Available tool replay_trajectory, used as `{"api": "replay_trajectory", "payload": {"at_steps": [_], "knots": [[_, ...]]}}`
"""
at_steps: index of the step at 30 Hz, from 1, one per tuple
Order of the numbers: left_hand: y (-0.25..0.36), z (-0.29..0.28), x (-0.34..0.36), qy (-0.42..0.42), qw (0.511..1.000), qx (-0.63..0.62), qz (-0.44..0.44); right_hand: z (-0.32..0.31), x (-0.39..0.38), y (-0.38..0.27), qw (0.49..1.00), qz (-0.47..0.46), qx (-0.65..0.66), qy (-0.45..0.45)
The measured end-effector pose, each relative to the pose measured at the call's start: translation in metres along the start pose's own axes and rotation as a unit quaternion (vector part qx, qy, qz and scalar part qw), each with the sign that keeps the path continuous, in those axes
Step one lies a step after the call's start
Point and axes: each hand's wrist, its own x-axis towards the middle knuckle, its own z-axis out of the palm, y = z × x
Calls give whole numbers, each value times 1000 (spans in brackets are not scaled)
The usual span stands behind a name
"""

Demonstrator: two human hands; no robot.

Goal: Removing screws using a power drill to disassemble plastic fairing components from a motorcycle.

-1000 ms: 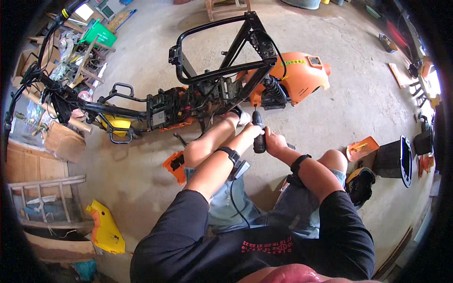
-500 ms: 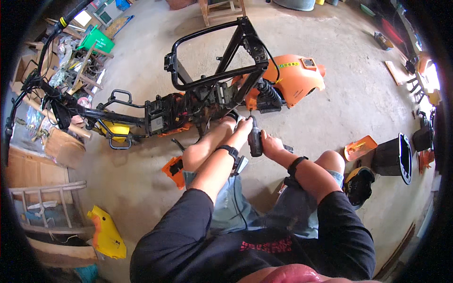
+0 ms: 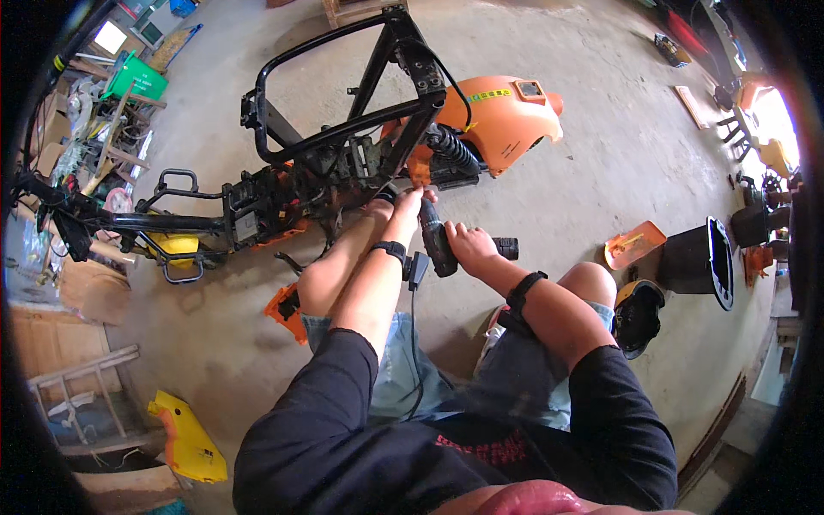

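My right hand [image 3: 470, 247] is wrapped round the grip of a dark cordless drill [image 3: 439, 245]. Its battery [image 3: 507, 248] shows to the right of that hand, and its nose points away from me. At the drill's front end my left hand [image 3: 410, 202] is closed, fingers around the tip; what they pinch is hidden. Just beyond the fingers is an orange bracket-like part [image 3: 419, 165] on the stripped black scooter frame [image 3: 343, 142]. A black coil shock absorber [image 3: 455, 148] and an orange rear fender [image 3: 498, 120] are close by.
On the floor to the right are an orange panel [image 3: 635, 245], a black bin-shaped tub [image 3: 687, 257] and a yellow-and-black helmet [image 3: 639, 318]. A yellow panel [image 3: 189, 438] lies at lower left, an orange piece [image 3: 286, 312] by my left knee. Clutter and a green bin [image 3: 137, 77] fill the far left.
The view has shifted, so the scene sits further left and slightly higher. The drill has tilted a little, and its battery now shows more beyond my right hand. My left hand stays at the drill's tip.
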Motion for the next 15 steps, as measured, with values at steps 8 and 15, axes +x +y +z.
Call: {"api": "replay_trajectory", "payload": {"at_steps": [8,15], "knots": [[-21,-6,21,76,996,45,-22,-5,-38,-11,995,19,-68,-72],[-41,5,14,149,981,37,-115,-20,-78,1,974,20,-54,-219]]}}
